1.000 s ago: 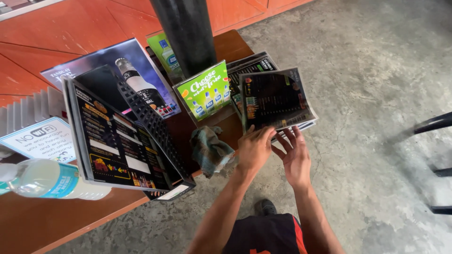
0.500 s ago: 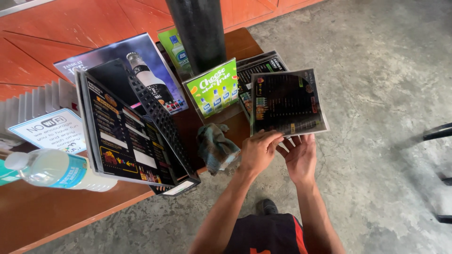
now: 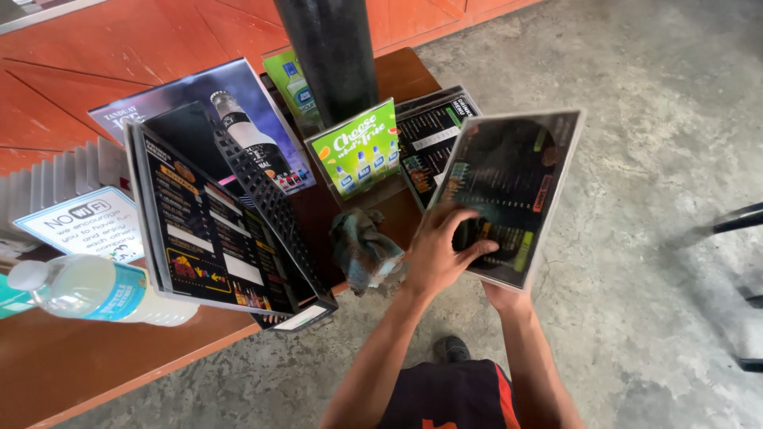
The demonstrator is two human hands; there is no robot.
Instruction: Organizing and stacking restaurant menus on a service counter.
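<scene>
I see one laminated menu card (image 3: 509, 191) lifted off the table (image 3: 71, 365) and tilted up past its right corner, out over the concrete floor (image 3: 652, 159). My left hand (image 3: 439, 248) lies flat on the card's face, fingers spread wide across its lower part. My right hand (image 3: 509, 295) is under the card's lower edge; only the wrist shows, so I cannot tell how its fingers sit.

Just left of the left hand, one crumpled grey-green rag (image 3: 362, 248) lies at the table's front edge. A second dark menu card (image 3: 433, 135) rests flat at the right corner, partly behind the lifted one. One green tent card (image 3: 356, 149) stands by the black post (image 3: 327, 56), with another green one (image 3: 292, 87) behind it. Further left I count one open menu folder (image 3: 211, 230), one bottle poster (image 3: 222, 119), one white sign (image 3: 79, 222) and one plastic water bottle (image 3: 95, 290) at the left edge.
</scene>
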